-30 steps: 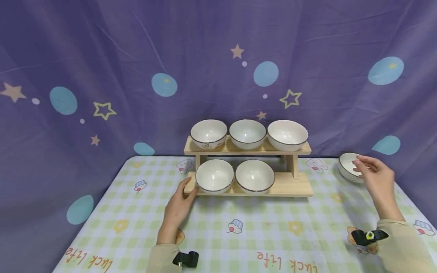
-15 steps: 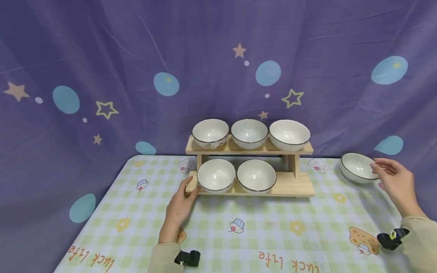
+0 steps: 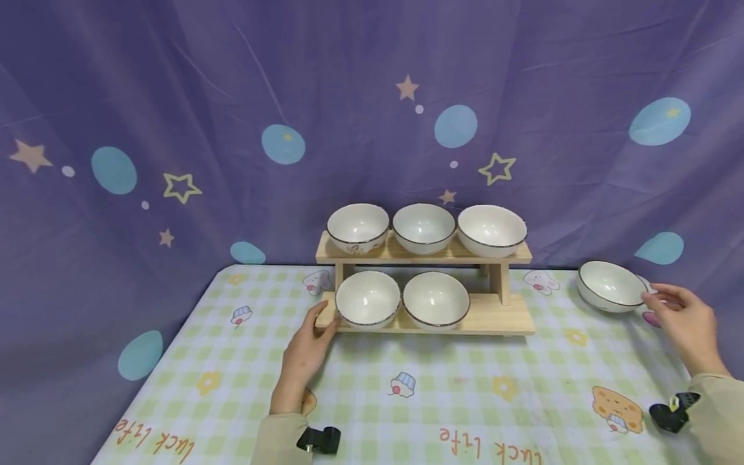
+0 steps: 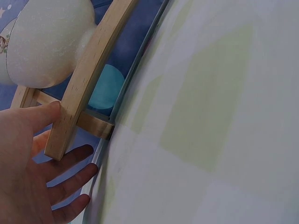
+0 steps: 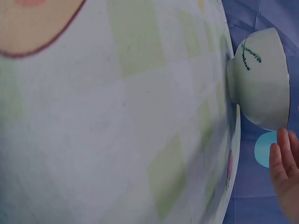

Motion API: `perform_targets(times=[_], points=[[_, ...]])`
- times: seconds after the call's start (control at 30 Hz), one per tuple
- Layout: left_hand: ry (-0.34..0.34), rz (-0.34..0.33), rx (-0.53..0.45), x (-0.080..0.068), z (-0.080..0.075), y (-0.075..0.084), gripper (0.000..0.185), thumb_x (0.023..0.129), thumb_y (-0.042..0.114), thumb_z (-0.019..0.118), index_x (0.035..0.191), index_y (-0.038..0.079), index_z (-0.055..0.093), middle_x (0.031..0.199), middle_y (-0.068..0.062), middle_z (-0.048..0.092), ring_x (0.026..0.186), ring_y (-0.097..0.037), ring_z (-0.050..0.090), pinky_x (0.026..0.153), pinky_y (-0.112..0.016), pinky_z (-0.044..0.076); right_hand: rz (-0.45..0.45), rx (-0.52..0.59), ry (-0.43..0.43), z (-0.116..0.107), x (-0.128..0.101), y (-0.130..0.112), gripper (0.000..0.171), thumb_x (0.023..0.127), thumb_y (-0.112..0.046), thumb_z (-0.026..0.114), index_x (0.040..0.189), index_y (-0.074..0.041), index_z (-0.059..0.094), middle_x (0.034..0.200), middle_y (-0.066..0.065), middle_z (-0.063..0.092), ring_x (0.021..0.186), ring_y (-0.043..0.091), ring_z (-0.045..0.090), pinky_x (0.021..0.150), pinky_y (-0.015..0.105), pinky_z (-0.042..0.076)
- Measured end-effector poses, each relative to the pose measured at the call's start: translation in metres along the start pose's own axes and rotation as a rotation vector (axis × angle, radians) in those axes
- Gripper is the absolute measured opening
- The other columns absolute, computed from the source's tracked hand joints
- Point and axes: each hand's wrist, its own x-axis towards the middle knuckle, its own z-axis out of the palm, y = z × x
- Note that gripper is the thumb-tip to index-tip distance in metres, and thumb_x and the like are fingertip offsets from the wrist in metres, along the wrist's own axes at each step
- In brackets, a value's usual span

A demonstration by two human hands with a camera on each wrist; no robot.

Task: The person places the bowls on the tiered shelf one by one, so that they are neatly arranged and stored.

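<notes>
My left hand (image 3: 305,354) pinches the left end of a two-tier wooden stand (image 3: 496,313) between thumb and forefinger; its other fingers spread out beneath the board (image 4: 70,112) in the left wrist view. Two white, dark-rimmed bowls, a left one (image 3: 368,299) and a right one (image 3: 436,300), sit on the lower tier. At the table's far right stands another white bowl (image 3: 610,286), with a green sprig on its side in the right wrist view. My right hand (image 3: 686,326) is at this bowl's right rim, its fingers (image 5: 276,163) fairly straight with tips at the edge.
Three more bowls, left (image 3: 357,227), middle (image 3: 424,227) and right (image 3: 492,229), line the upper tier. A checked cloth (image 3: 453,413) covers the table. Behind it hangs a purple curtain (image 3: 349,77) with stars and blue ovals.
My right hand has moved right, from in front of the far-right bowl to its right rim. That bowl appears to stay put. My left hand keeps its place on the stand.
</notes>
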Motion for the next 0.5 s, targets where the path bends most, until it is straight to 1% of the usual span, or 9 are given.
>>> perform_targets(times=[0.07,0.1,0.17,0.2,0.27,0.3,0.4,0.43,0.5], points=[[-0.003,-0.002,-0.003,0.000,0.001,-0.001,0.063,0.098,0.057,0.051,0.153,0.029,0.036,0.149,-0.018,0.045,0.132,-0.045,0.045,0.103,-0.067,0.032,-0.007,-0.067,-0.011,0.000,0.001,0.003,0.058,0.099,-0.028,0.060,0.140,0.011,0.045,0.097,-0.003,0.060,0.058,-0.014,0.056,0.054,0.011,0.048],[-0.002,0.000,-0.003,-0.001,0.001,-0.001,0.064,0.098,0.057,0.051,0.153,0.028,0.036,0.149,-0.018,0.045,0.131,-0.045,0.045,0.103,-0.067,0.033,-0.003,-0.088,-0.019,0.000,0.002,0.004,0.061,0.099,-0.030,0.059,0.142,0.011,0.042,0.105,0.008,0.061,0.058,-0.015,0.054,0.053,0.010,0.046],[-0.002,0.002,0.001,-0.001,0.002,-0.001,0.064,0.098,0.057,0.051,0.153,0.028,0.036,0.149,-0.019,0.046,0.131,-0.046,0.046,0.103,-0.067,0.033,0.007,-0.114,-0.036,0.001,0.003,0.006,0.066,0.100,-0.031,0.057,0.145,0.012,0.037,0.122,0.029,0.053,0.058,-0.017,0.050,0.052,0.011,0.045],[-0.003,0.002,0.002,-0.001,0.002,-0.001,0.064,0.098,0.056,0.051,0.153,0.028,0.036,0.148,-0.019,0.046,0.130,-0.046,0.046,0.102,-0.067,0.033,0.011,-0.125,-0.045,0.002,0.004,0.007,0.067,0.100,-0.031,0.056,0.146,0.013,0.034,0.128,0.036,0.048,0.058,-0.018,0.049,0.051,0.012,0.045],[-0.002,0.003,0.002,-0.002,0.002,-0.002,0.063,0.098,0.056,0.051,0.153,0.028,0.036,0.148,-0.019,0.046,0.130,-0.046,0.046,0.102,-0.067,0.033,0.021,-0.125,-0.068,0.002,0.006,0.010,0.070,0.101,-0.032,0.054,0.148,0.013,0.028,0.133,0.041,0.043,0.059,-0.018,0.047,0.050,0.014,0.047],[-0.002,0.003,0.002,-0.002,0.002,-0.001,0.063,0.098,0.056,0.051,0.153,0.028,0.036,0.148,-0.020,0.046,0.130,-0.046,0.046,0.102,-0.067,0.033,0.030,-0.123,-0.076,0.003,0.008,0.010,0.072,0.101,-0.033,0.053,0.149,0.013,0.026,0.131,0.041,0.044,0.059,-0.017,0.048,0.049,0.016,0.048],[0.000,0.004,0.000,-0.001,0.001,-0.001,0.064,0.098,0.057,0.051,0.153,0.027,0.036,0.149,-0.020,0.045,0.131,-0.046,0.045,0.103,-0.067,0.032,0.022,-0.090,-0.118,0.005,0.012,0.013,0.074,0.102,-0.033,0.051,0.150,0.014,0.021,0.130,0.043,0.042,0.061,-0.014,0.050,0.052,0.016,0.049],[0.000,0.005,0.000,-0.001,0.001,0.000,0.065,0.098,0.058,0.050,0.153,0.027,0.036,0.150,-0.019,0.044,0.132,-0.046,0.044,0.103,-0.067,0.032,0.019,-0.074,-0.137,0.004,0.013,0.013,0.075,0.101,-0.032,0.052,0.149,0.015,0.019,0.125,0.042,0.044,0.061,-0.013,0.051,0.053,0.016,0.050],[-0.001,0.005,0.000,0.000,0.001,0.000,0.066,0.097,0.060,0.050,0.153,0.027,0.036,0.150,-0.019,0.044,0.132,-0.046,0.045,0.103,-0.067,0.033,0.007,-0.051,-0.176,0.004,0.016,0.014,0.074,0.102,-0.029,0.052,0.148,0.018,0.018,0.124,0.043,0.042,0.062,-0.010,0.055,0.055,0.017,0.051]])
